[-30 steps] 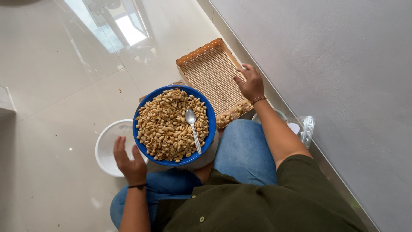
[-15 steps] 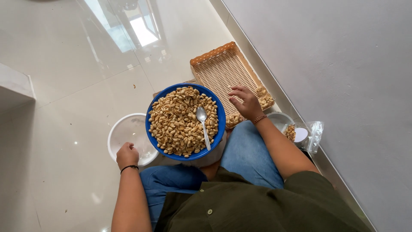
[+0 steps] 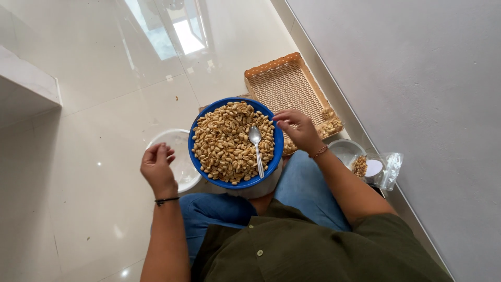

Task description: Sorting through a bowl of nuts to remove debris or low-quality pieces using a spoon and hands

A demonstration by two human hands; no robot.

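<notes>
The left hand [image 3: 158, 168] hovers just left of the blue bowl [image 3: 236, 142], back toward the camera, fingers loosely curled inward with nothing visible in its grasp; a dark band circles the wrist. The right hand [image 3: 297, 129] hangs over the bowl's right rim, fingertips pinched together and pointing left, a thin bracelet on its wrist, forearm bare.

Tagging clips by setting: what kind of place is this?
Probably a home interior, with the person sitting on the floor by a wall. Signs: glossy pale tiled floor reflecting a window, a plain grey wall, and household ware around the knees: a blue bowl of peanuts and a woven tray.
</notes>
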